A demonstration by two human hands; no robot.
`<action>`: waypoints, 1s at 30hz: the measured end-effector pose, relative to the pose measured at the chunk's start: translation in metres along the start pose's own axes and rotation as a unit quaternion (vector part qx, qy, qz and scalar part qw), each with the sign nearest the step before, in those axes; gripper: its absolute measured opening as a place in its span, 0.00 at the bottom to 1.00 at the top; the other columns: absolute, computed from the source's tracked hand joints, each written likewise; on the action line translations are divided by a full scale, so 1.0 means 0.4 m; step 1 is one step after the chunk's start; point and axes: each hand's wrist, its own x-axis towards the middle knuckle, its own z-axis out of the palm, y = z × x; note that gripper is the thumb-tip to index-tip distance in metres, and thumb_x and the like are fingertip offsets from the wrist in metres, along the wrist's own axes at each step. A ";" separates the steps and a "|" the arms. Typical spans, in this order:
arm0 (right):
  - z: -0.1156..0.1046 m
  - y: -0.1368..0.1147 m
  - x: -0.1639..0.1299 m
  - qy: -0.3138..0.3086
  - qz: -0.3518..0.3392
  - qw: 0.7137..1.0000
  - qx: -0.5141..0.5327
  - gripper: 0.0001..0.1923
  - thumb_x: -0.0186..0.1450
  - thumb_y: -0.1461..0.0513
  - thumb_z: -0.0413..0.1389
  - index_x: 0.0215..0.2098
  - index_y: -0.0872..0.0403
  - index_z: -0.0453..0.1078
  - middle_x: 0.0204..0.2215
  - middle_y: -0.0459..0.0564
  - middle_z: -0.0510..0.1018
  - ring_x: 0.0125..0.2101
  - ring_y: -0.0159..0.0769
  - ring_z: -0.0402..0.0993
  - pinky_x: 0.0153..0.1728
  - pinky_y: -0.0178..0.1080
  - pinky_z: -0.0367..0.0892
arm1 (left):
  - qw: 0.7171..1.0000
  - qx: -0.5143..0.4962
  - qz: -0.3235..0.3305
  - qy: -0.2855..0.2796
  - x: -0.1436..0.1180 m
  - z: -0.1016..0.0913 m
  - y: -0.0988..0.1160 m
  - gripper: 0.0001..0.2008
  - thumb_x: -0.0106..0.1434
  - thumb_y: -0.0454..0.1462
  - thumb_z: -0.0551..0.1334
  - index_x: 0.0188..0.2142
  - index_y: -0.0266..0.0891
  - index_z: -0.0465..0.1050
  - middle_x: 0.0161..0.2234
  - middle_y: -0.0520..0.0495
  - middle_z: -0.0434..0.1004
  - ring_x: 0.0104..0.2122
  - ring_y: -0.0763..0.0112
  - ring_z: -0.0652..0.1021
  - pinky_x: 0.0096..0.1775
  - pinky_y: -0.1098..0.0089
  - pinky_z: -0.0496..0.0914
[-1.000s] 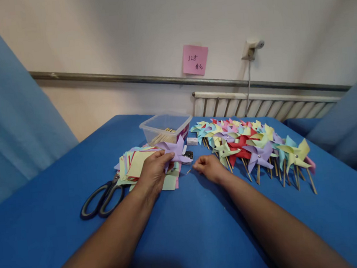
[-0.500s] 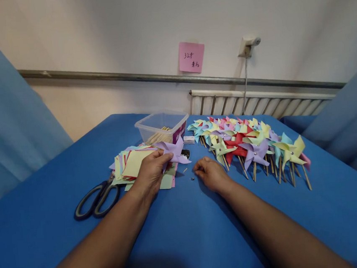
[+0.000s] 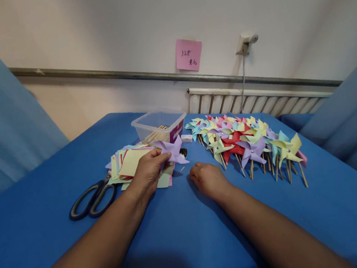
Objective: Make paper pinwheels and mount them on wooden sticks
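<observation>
A blue-covered table [image 3: 182, 234] runs up to a pale wall, and over it the left hand [image 3: 147, 173] pinches a lilac paper pinwheel head [image 3: 171, 150] at its near edge, just above a stack of coloured paper squares [image 3: 127, 163]. The right hand [image 3: 207, 178] rests curled on the cloth close by, fingers drawn in; whether they pinch anything cannot be told. The folded paper looks featherlight and easily creased, likely best gripped at the centre where the vanes overlap.

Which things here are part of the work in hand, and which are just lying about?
In hand: left hand holding purple pinwheel; right hand closed on the cloth.
Lying about: scissors, paper squares, plastic tub, finished pinwheels, pink note.
</observation>
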 end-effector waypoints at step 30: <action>-0.010 0.024 0.009 0.051 0.083 0.992 0.081 0.09 0.65 0.62 0.51 0.38 0.54 0.74 0.38 0.53 0.80 0.39 0.39 0.75 0.37 0.36 0.64 | 0.998 0.063 0.018 -0.012 -0.001 0.000 -0.013 0.13 0.43 0.38 0.70 0.21 0.37 0.67 0.18 0.54 0.69 0.18 0.75 0.69 0.22 0.74 0.61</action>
